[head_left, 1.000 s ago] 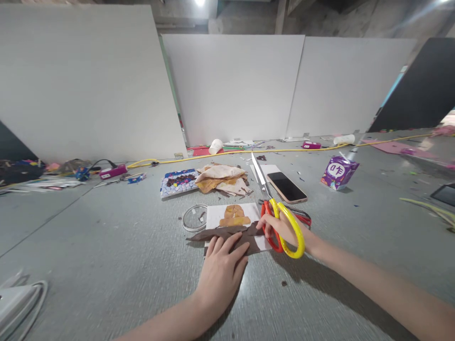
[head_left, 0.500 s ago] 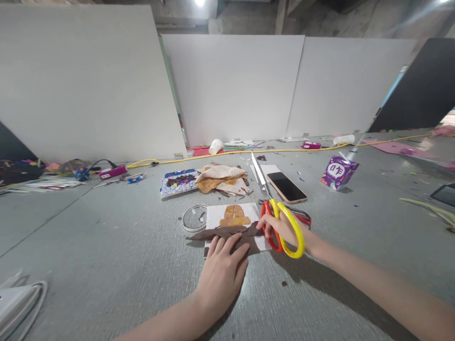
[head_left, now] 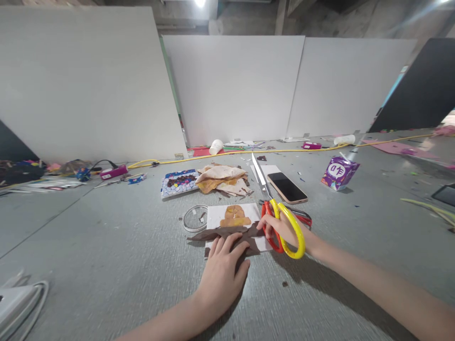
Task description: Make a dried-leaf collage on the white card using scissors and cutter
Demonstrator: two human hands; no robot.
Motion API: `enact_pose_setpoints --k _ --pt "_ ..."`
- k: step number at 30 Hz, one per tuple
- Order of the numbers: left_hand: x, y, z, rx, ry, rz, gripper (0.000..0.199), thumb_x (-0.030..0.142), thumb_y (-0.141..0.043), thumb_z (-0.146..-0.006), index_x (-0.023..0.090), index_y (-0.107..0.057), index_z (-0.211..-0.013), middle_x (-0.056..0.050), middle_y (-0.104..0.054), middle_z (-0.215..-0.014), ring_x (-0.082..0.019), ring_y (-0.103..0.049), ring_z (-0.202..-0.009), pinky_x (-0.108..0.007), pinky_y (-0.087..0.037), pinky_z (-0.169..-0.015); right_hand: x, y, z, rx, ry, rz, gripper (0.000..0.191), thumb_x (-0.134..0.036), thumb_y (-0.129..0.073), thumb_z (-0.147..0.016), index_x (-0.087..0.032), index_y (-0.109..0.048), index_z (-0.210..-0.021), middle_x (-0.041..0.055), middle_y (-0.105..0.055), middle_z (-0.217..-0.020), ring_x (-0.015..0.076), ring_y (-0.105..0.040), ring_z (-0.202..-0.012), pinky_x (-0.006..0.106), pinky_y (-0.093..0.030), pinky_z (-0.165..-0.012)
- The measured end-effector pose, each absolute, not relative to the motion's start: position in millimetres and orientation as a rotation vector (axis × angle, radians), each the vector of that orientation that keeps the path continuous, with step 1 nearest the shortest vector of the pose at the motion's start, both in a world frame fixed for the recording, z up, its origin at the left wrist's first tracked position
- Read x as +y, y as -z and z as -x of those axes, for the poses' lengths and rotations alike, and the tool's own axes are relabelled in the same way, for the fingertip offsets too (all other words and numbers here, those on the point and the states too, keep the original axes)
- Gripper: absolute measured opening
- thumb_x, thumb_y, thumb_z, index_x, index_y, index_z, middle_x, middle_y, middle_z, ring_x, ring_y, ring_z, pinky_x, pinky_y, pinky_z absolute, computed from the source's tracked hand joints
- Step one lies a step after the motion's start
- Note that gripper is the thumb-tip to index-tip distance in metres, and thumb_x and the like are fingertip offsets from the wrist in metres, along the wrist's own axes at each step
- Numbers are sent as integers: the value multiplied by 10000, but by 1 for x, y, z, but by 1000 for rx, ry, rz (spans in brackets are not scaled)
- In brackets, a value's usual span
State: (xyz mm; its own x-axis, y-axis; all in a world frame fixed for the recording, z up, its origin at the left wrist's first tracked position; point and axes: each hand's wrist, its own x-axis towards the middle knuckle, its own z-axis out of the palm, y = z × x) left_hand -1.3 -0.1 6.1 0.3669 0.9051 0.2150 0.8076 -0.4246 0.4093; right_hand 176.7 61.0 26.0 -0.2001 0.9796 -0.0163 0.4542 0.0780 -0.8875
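Note:
My left hand [head_left: 222, 272] lies with fingers stretched out over a dark brown crumpled sheet [head_left: 227, 232], pressing it down; whether it is paper or cloth I cannot tell. Beneath the sheet is a white card [head_left: 215, 215] bearing orange-brown glued shapes [head_left: 234, 217]. My right hand [head_left: 284, 229] holds scissors [head_left: 273, 201] with one red and one yellow handle, their blades pointing up and away. Its fingertips touch the right end of the brown sheet. A grey ring [head_left: 185, 222], perhaps a tape roll, sits at the card's left edge.
Behind the card lie a blue mosaic board [head_left: 177, 184] and crumpled beige and mustard scraps [head_left: 223, 177]. A phone [head_left: 286, 186] and a purple drink carton [head_left: 339, 174] stand to the right. A yellow cable [head_left: 249, 152] runs along the back; a white power strip [head_left: 14, 303] is front left.
Almost nothing differs. My left thumb sits slightly apart from where it was, and the brown sheet's near edge has shifted a little. The scissors stay in my right hand.

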Motion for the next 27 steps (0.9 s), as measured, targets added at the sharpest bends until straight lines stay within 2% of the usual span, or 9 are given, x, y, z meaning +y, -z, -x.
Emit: enact_pose_setpoints --k 27 --pt "7 -10 1 1513 -622 -2257 278 140 -479 -737 250 -611 -955 -21 -513 -1137 -232 -435 -1026 -427 -341 -896 59 -27 -176 -1744 -1050 1438 257 -280 -380 -724 -163 -566 -591 8 -519 -458 127 -524 -449 251 -404 -475"
